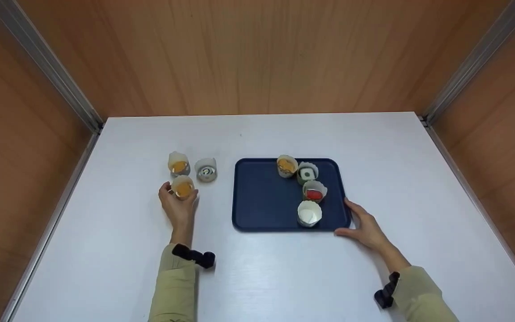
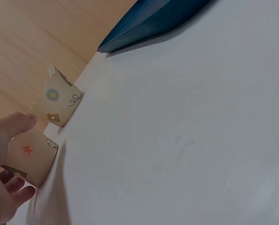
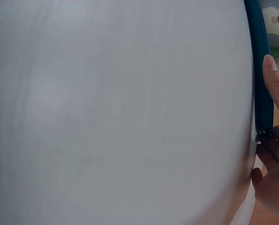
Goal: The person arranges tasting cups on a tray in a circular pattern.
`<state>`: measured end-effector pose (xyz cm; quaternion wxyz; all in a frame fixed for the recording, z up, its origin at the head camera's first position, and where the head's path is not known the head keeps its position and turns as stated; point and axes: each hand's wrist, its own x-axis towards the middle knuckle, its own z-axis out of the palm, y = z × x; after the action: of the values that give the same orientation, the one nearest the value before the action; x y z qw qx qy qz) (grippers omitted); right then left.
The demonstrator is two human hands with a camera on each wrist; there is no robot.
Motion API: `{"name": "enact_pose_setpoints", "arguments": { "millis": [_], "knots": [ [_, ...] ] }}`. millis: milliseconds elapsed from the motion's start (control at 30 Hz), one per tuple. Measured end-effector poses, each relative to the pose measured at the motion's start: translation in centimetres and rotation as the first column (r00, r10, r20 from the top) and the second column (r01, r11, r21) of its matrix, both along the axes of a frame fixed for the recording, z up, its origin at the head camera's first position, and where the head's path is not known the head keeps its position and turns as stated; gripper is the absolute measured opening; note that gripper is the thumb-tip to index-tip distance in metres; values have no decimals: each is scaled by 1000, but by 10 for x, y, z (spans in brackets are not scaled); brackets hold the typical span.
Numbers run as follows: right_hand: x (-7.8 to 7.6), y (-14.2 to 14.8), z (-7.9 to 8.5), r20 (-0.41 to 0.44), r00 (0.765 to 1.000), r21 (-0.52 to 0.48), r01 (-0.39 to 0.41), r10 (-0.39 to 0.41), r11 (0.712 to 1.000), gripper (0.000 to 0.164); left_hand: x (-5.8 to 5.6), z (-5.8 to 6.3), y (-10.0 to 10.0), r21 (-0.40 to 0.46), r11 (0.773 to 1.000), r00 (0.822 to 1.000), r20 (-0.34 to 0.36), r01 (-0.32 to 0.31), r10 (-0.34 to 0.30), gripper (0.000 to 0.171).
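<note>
My left hand [image 1: 179, 208] holds a paper baking cup [image 1: 182, 187] with an orange filling between thumb and fingers, at the table's left. In the left wrist view, that held cup [image 2: 33, 157] shows a printed red star on its pale wall. Just behind it stand another orange-filled cup [image 1: 179, 164] and a cup with a dark-and-white swirl [image 1: 206, 171]. My right hand [image 1: 367, 227] grips the front right corner of a dark blue tray [image 1: 262, 197], thumb at the front edge and fingers along the right side. In the right wrist view, the thumb lies against the blue rim [image 3: 262, 79].
Along the tray's right half stand an orange-filled cup [image 1: 287, 166], a cup with a white ring-shaped piece [image 1: 307, 173], a cup with something red [image 1: 314, 192] and a white-lined cup [image 1: 309, 213]. Wooden panels [image 1: 257, 58] wall the white table [image 1: 257, 273] at back and sides.
</note>
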<state>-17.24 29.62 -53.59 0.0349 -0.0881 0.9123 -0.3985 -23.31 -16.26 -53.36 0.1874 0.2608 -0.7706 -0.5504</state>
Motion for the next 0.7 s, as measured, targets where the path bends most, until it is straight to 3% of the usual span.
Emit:
{"name": "enact_pose_setpoints", "arguments": {
  "millis": [267,700],
  "knots": [
    [0,-1,2,3,1000,-2,-3,3,1000,93,-3,-7,-3,40,999,1000,-9,9,-9,73],
    [0,0,-2,9,1000,-10,-1,1,1000,94,-3,-9,-3,-3,1000,1000,-7,-1,1,59]
  ]
}}
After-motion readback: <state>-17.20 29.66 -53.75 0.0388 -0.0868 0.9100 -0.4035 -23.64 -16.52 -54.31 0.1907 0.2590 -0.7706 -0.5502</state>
